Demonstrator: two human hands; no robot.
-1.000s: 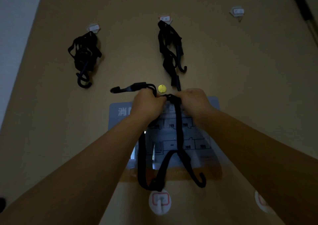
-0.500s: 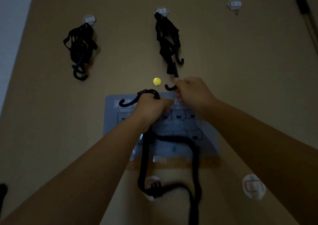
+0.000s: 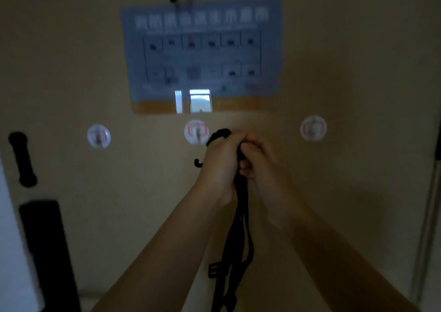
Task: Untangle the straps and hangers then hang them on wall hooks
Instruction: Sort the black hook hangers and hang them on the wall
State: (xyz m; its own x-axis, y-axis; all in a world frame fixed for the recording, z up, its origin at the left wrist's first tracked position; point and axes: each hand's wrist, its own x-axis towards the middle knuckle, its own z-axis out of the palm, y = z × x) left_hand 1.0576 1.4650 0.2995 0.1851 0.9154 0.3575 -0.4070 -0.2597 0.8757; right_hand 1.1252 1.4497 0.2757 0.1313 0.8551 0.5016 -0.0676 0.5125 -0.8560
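A: Looking for the black strap [image 3: 239,228]?

B: Bunched between the left hand [image 3: 218,163] and the right hand [image 3: 259,168], held up in front of the tan wall, just below and to the right of the middle wall hook [image 3: 196,131].

A: And the fingers?

B: Curled tight on both sides, clenched round the bundle. Pressed together, fist against fist.

A: Sticking out anywhere?

B: Above the left fist, yes, as a small dark loop close to the middle hook's round base. Too blurred to call touching. Also a small curved hook end [image 3: 198,162] jutting out to the left of the left hand.

A: Below the fists?

B: Hanging down between the forearms in several strands, with a plastic buckle [image 3: 213,270] low on the left side, then running off the bottom edge.

A: Around it?

B: Level with the middle one, a left wall hook [image 3: 98,136] and a right wall hook [image 3: 313,128], both round stick-on types, well apart. Above that row, a blue poster [image 3: 202,53] with a grid of rooms, print unreadable. Far left, a dark handle [image 3: 22,158] over a dark plate [image 3: 45,252].
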